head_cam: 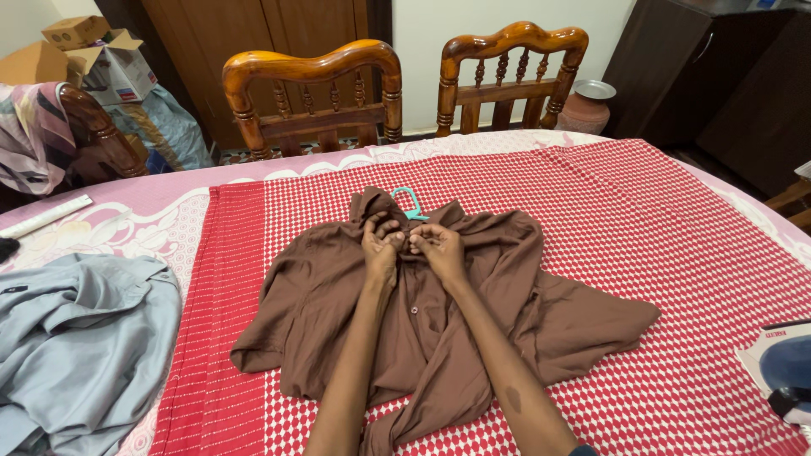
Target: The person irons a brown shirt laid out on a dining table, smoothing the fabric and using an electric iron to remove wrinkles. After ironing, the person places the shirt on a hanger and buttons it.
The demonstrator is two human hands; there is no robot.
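Both hands, left hand (382, 241) and right hand (438, 245), pinch the brown shirt (473, 312) placket with fingers clenched at the collar, beside the teal hanger (409, 201), apparently working a button.

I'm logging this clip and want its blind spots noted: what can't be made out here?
Head view only:
- Teal plastic hanger: only its hook shows; the brown button-up shirt hides the rest.
- Left hand and right hand: curled fingers hide what they pinch at the collar.
- Blue-and-white iron: cut off by the right edge.

Even indoor light, sharp; edges perhaps bowed.
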